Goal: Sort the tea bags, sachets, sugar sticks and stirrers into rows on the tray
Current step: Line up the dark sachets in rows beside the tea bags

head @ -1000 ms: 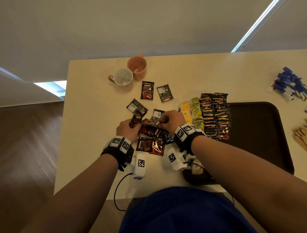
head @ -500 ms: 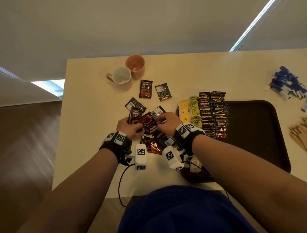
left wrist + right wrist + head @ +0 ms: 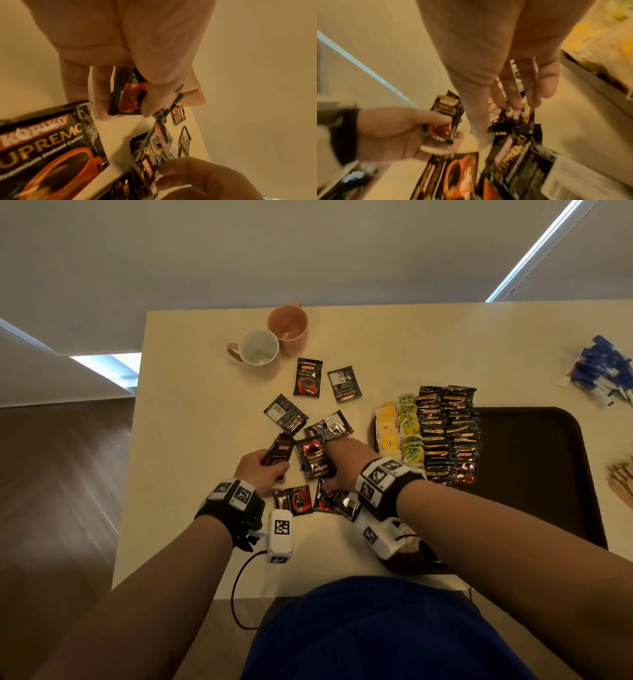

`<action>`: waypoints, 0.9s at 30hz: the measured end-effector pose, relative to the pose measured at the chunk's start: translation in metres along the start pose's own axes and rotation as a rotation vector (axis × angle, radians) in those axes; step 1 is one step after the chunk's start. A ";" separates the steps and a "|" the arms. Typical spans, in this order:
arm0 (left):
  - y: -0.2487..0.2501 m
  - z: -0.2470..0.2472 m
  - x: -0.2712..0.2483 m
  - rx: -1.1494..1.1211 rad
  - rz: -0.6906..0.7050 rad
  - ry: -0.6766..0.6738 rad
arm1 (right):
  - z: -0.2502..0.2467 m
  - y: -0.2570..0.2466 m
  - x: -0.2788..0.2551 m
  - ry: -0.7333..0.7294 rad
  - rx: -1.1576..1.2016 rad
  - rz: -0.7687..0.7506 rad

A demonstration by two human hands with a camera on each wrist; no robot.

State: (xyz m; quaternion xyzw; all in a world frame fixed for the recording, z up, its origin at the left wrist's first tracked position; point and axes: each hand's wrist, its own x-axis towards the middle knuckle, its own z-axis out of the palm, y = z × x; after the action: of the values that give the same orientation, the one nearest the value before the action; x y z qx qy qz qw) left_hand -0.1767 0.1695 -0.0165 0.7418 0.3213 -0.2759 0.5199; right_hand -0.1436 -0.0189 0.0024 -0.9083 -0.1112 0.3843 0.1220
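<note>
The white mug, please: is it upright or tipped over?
Tipped: the white mug lies on its side, its mouth facing the camera, beside the pink mug.

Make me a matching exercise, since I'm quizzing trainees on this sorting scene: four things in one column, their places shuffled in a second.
Things:
1. yellow tea bags
2. blue sugar sticks
3. two mugs
4. wooden stirrers

Places:
A. right edge of the table, beside the tray
B. far right of the table, off the tray
C. far side of the table, past the loose sachets
D. left end of the tray, next to the row of dark sachets

Pairs: 1-D, 2-B, 3-C, 4-A
</note>
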 end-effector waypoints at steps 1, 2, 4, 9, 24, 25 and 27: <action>-0.001 0.000 -0.001 -0.008 -0.005 0.010 | 0.005 -0.001 -0.001 -0.032 -0.054 0.014; 0.000 0.000 -0.003 -0.010 -0.009 0.016 | 0.010 -0.002 -0.001 -0.054 -0.088 0.039; -0.003 -0.001 -0.004 0.016 0.002 0.020 | 0.018 -0.003 0.000 -0.058 -0.134 0.064; -0.012 -0.006 -0.009 0.369 0.105 -0.044 | 0.028 -0.005 0.003 -0.004 -0.119 0.021; -0.020 0.002 -0.021 0.661 0.236 -0.007 | 0.025 0.000 0.002 0.057 -0.040 -0.002; -0.021 -0.001 -0.021 0.653 0.228 -0.004 | 0.022 0.000 0.000 0.068 -0.051 -0.005; -0.023 -0.006 -0.021 0.622 0.215 0.004 | 0.015 0.000 0.000 0.115 -0.079 -0.029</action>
State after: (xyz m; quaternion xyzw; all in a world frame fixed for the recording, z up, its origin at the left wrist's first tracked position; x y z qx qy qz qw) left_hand -0.2070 0.1766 -0.0130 0.8953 0.1426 -0.3029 0.2940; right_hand -0.1548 -0.0165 -0.0073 -0.9314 -0.1321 0.3248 0.0979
